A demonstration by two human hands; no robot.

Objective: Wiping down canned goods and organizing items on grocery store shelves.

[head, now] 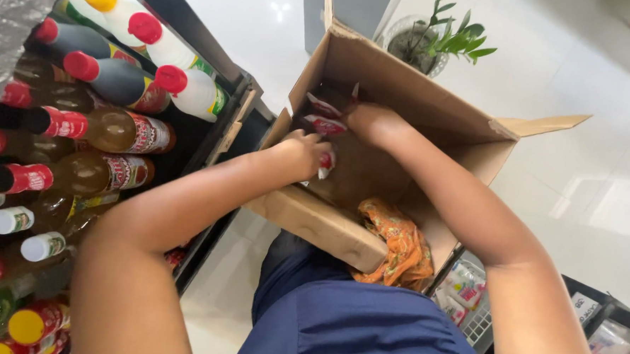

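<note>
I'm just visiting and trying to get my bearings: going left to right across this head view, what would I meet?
Shelf of bottles → left hand holding small red-and-white packets → right hand inside the cardboard box → green potted plant → bare white floor.

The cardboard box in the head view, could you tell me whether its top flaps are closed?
No, the cardboard box stands open with its flaps folded outward, and the left hand and right hand reach inside among small red and white packets.
</note>
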